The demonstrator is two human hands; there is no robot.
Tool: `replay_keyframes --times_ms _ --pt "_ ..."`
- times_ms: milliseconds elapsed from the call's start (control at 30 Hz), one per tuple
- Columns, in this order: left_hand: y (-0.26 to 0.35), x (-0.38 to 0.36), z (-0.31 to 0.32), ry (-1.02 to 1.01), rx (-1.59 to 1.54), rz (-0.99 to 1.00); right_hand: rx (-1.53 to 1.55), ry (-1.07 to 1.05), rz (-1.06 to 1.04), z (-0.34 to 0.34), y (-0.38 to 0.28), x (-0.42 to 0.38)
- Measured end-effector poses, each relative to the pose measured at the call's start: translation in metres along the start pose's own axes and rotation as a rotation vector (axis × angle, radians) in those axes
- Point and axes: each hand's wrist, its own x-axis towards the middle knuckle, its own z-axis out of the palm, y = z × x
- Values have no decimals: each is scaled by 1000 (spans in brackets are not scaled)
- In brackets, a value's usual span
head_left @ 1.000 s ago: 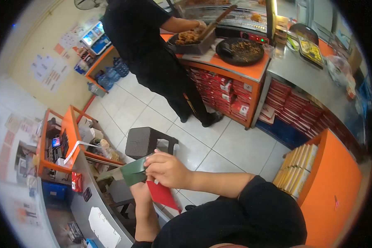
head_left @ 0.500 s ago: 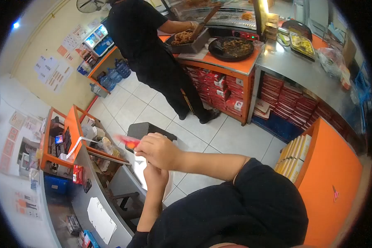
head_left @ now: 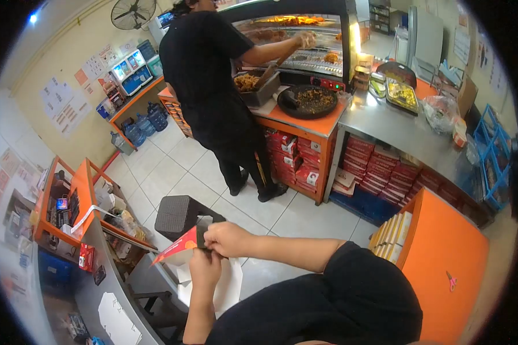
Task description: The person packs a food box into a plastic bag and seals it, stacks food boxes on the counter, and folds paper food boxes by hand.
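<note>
A red printed cardboard piece [head_left: 179, 245] with a dark edge is between my two hands, its pointed end toward the left. My right hand [head_left: 229, 239] is closed on its upper right end. Just below, my left hand [head_left: 205, 265] pinches its lower edge, the fingertips close to those of my right hand. Behind and under my left hand is a white folded sheet [head_left: 227, 287]; whether it is joined to the red piece I cannot tell.
A dark stool [head_left: 181, 215] stands beyond my hands. A person in black [head_left: 207, 86] works at the orange counter [head_left: 313, 123] by a food tray and a round black pan [head_left: 307, 102]. Pink scissors [head_left: 452, 281] lie on an orange surface at right.
The view has shifted. My hands sit lower, and more of the red piece and white sheet shows. The other person's gloved hand has moved from the food tray toward the display case.
</note>
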Motion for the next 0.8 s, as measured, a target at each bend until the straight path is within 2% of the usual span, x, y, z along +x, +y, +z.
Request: replay_keyframes --times_ms 33,67,133,167,200,267,300,333,367,400,433,467,500,533,600,633,700,733,767,800 --pt "-39 3 4 -80 -62 32 -11 -41 -9 8 11 0" --pt "-42 2 1 -74 -73 35 -22 -47 -10 17 21 -1" --pt "-46 -2 -6 -78 -487 -308 103 -10 -201 37 43 -6" --pt "-64 -5 -10 -176 -391 -354 76 -46 -268 47 56 -19" --pt "-63 -9 -11 -174 -393 -385 98 -62 -252 51 69 -33" --pt "-52 -22 -13 -449 299 -267 613 -244 356 66 92 -63" --pt "-50 -32 -6 -529 277 -272 477 -58 531 76 108 -70" --pt "-59 -45 5 -640 251 -150 356 119 534 97 134 -82" --pt "-60 -58 15 -794 275 -170 498 145 649 110 153 -90" --pt "-48 -67 18 -933 256 -79 419 -17 880 105 140 -80" --pt "-46 -76 21 -1032 115 -51 625 -101 1056 106 128 -71" --pt "-60 -89 24 -946 17 -64 659 -119 1027 109 112 -67" --pt "-59 -77 11 -1119 138 -192 665 -77 1000 121 120 -66" --pt "-65 -74 0 -1126 164 -179 682 -80 976 127 125 -59" --pt "-97 -82 -13 -1087 83 -154 686 -129 948 142 113 -34" --pt "-102 -88 -12 -1056 78 -181 675 -107 848 137 102 -28" --pt "-113 -91 -52 -720 -166 -436 581 -87 591 143 72 0" --pt "-124 -82 -73 -695 -616 -720 585 -102 593 150 60 14" --pt "-125 -83 -95 -400 -953 -849 572 -140 423 159 47 27" --pt "-145 -88 -107 -159 -1278 -781 556 -177 250 167 34 40"
